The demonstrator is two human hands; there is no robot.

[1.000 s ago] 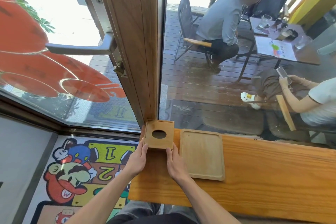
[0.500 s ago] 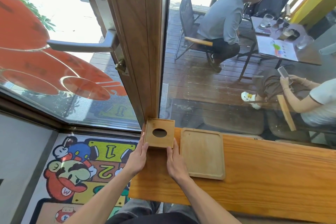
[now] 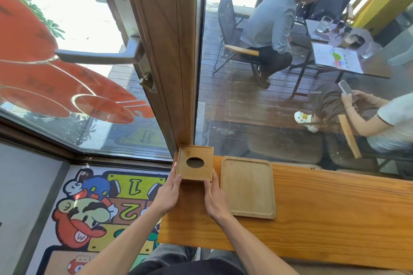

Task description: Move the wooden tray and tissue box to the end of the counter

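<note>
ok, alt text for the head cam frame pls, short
Seen from above, a person's left hand and right hand press against the two sides of a wooden tissue box with an oval top opening, at the left end of a wooden counter by a window post. An empty wooden tray lies flat just right of it. Through the glass, two people sit at a patio table.

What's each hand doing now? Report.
Left hand: pressed flat on the tissue box's left side.
Right hand: pressed flat on its right side.

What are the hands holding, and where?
Both hands, left hand and right hand, hold the wooden tissue box by its two side walls, near its front corners.
</note>
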